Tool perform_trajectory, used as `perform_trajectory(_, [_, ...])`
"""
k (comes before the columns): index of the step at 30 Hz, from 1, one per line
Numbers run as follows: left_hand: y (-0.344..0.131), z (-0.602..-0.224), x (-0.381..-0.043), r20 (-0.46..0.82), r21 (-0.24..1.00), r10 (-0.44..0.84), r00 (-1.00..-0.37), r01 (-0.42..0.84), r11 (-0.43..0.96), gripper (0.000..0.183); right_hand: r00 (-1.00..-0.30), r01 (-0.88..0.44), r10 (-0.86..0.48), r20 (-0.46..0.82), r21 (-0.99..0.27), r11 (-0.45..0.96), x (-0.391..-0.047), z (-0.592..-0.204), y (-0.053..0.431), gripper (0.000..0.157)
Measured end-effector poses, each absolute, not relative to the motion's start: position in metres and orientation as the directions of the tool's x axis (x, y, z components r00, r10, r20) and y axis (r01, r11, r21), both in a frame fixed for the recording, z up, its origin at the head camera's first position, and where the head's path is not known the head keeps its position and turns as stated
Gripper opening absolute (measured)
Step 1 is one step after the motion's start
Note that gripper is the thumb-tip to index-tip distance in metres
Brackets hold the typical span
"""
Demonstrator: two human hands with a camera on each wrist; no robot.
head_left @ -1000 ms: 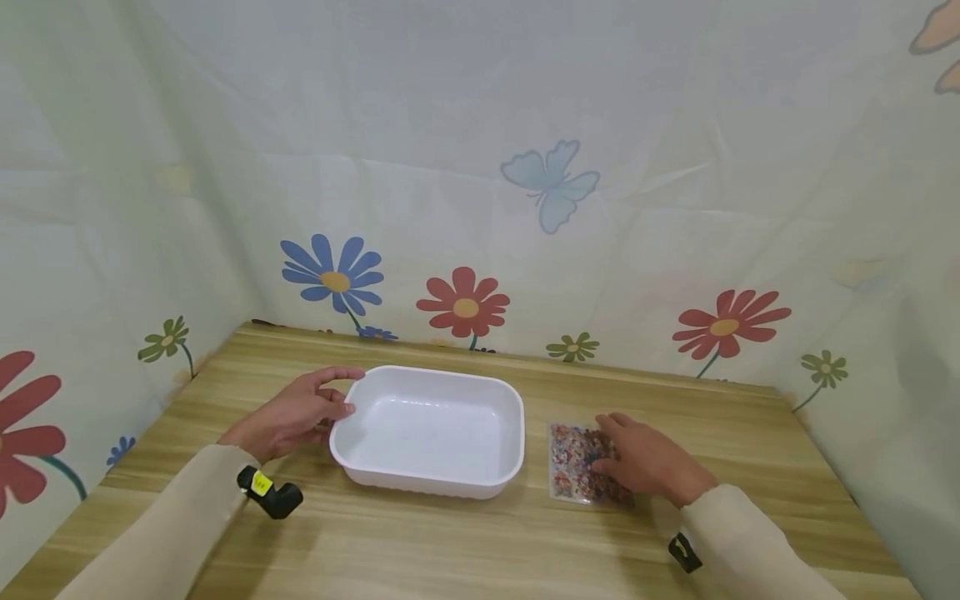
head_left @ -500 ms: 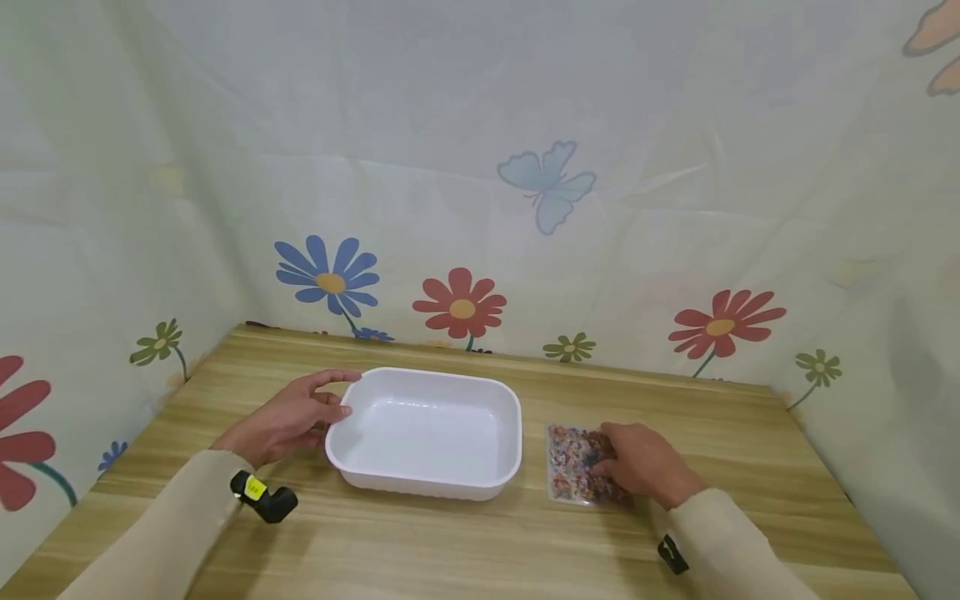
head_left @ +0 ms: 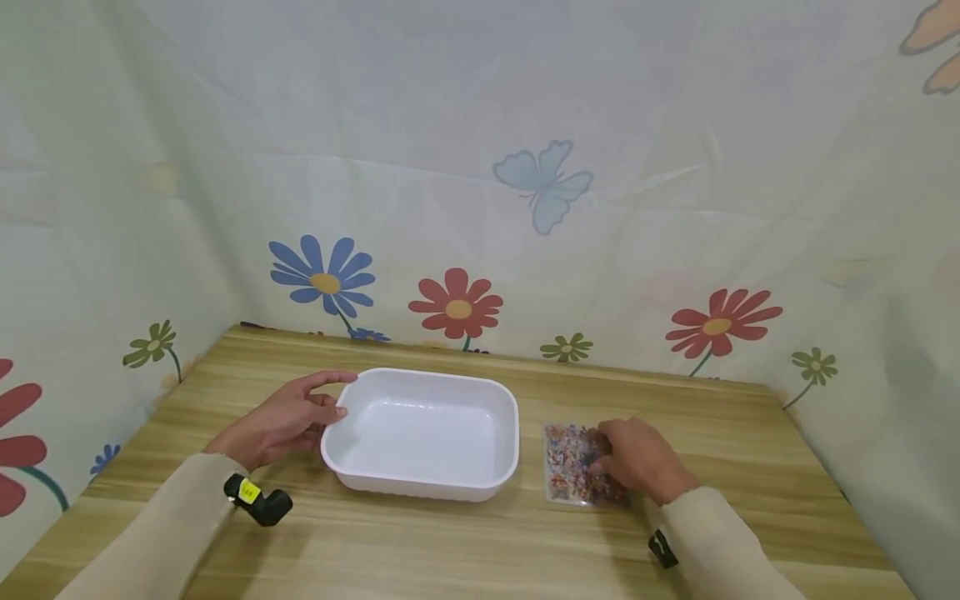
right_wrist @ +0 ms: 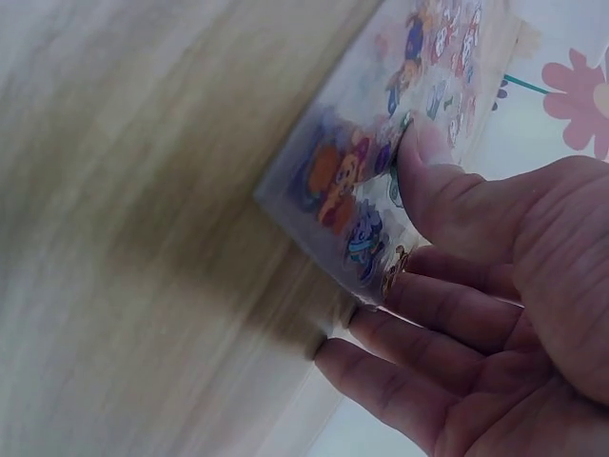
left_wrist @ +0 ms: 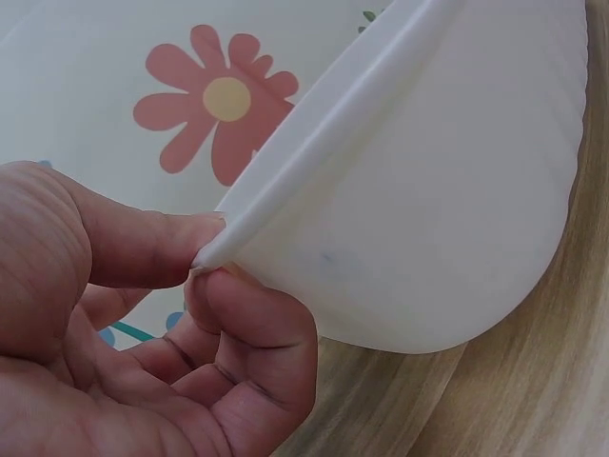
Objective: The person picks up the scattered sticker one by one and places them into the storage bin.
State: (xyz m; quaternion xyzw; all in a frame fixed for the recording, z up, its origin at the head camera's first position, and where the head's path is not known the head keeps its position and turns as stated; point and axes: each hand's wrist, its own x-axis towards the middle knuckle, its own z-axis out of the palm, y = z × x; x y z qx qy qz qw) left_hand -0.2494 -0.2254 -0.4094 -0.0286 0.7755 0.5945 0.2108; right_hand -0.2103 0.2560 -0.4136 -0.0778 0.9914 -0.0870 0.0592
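Note:
A white plastic tub [head_left: 420,437], deep with rounded corners, sits on the wooden table. My left hand [head_left: 281,421] is at its left end; in the left wrist view the thumb [left_wrist: 157,248] lies on the rim and a bent finger presses from beneath. To the tub's right lies a flat clear pack of stickers [head_left: 567,467] with small colourful cartoon figures. Over its right side is my right hand [head_left: 645,458]. The right wrist view shows the thumb [right_wrist: 433,181] on the pack's top face and the fingers at its edge, partly covering it.
The wood-grain table [head_left: 420,550] ends at the back against a pale cloth [head_left: 360,200] printed with flowers and a butterfly. More of this cloth hangs at both sides. A dark wrist camera [head_left: 258,500] is strapped on the left sleeve.
My right hand's fingers have drawn in from reaching over the pack to its right edge. The left hand stays on the tub's rim; the whole head view has shifted slightly.

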Motion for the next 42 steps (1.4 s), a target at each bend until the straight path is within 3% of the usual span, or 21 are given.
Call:
perform_trajectory(7, [-0.226,-0.409,-0.249,-0.36,0.91,0.201,-0.911,-0.295,0.292,0.068,-0.983,-0.135,-0.157,-0.097,-0.2,0.97,-0.211,-0.414,0.257,0.053])
perform_trajectory(19, [-0.224,-0.412,-0.25,-0.365,0.901,0.181,-0.913,-0.297,0.316,0.065,-0.982,-0.16,-0.179,-0.066,-0.225,0.961,-0.211,-0.414,0.26,0.065])
perform_trajectory(26, [-0.224,-0.412,-0.249,-0.37,0.895,0.171,-0.913,-0.301,0.328,0.066,-0.973,-0.2,-0.221,-0.07,-0.231,0.952,-0.217,-0.416,0.263,0.063])
perform_trajectory(33, [-0.224,-0.411,-0.248,-0.367,0.898,0.172,-0.914,-0.301,0.32,0.065,-0.961,-0.224,-0.258,-0.098,-0.267,0.937,-0.224,-0.415,0.267,0.05])
perform_trajectory(42, [-0.224,-0.412,-0.249,-0.367,0.903,0.179,-0.913,-0.303,0.303,0.066,-0.959,-0.223,-0.261,-0.106,-0.282,0.933,-0.229,-0.418,0.272,0.055])
